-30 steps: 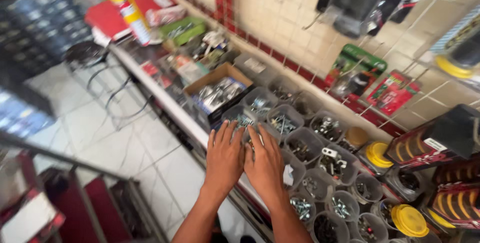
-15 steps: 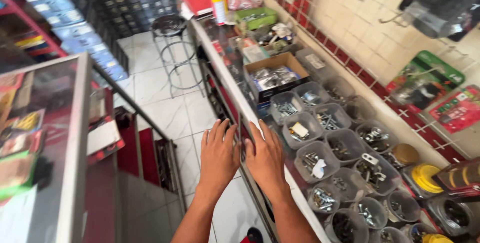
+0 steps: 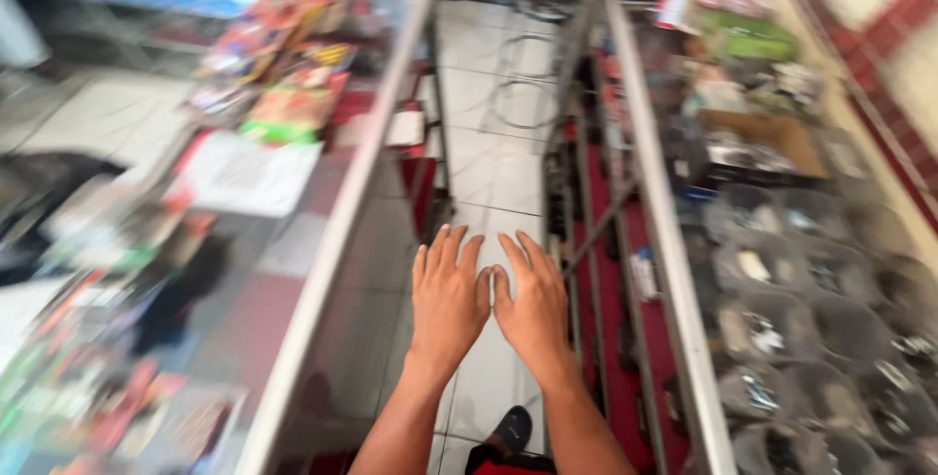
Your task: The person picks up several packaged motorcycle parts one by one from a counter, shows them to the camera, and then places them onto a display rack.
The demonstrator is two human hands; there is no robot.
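Left hand (image 3: 447, 301) and right hand (image 3: 532, 307), side by side with thumbs touching, fingers (image 3: 451, 245) spread flat and holding nothing, over the tiled floor (image 3: 493, 167). Glass bench (image 3: 322, 240) at 9 o'clock; bins of small hardware (image 3: 782, 328) at 3 o'clock.
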